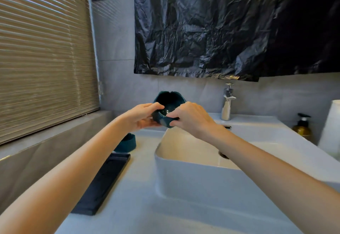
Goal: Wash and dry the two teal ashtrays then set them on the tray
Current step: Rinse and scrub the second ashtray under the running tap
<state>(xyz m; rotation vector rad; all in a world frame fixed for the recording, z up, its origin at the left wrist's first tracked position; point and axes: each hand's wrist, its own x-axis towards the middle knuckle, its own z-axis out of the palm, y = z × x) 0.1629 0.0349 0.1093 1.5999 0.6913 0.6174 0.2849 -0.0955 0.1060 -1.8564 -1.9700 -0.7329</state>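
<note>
Here one teal ashtray point(166, 112) is held above the sink's point(184, 169) back left corner, tipped toward the camera, with the left hand point(141, 117) and right hand point(189, 117) curling their fingers round its rim. The second ashtray point(127, 142) sits on the counter just behind the tray point(103, 180). That makes two ashtrays and one tray, with neither ashtray on it yet. Washing looks barely begun; drying and placing remain.

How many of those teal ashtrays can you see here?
2. The first ashtray is held by the left hand and right hand above the sink's corner. The second ashtray sits on the counter beyond the dark tray, partly behind the left forearm.
</note>
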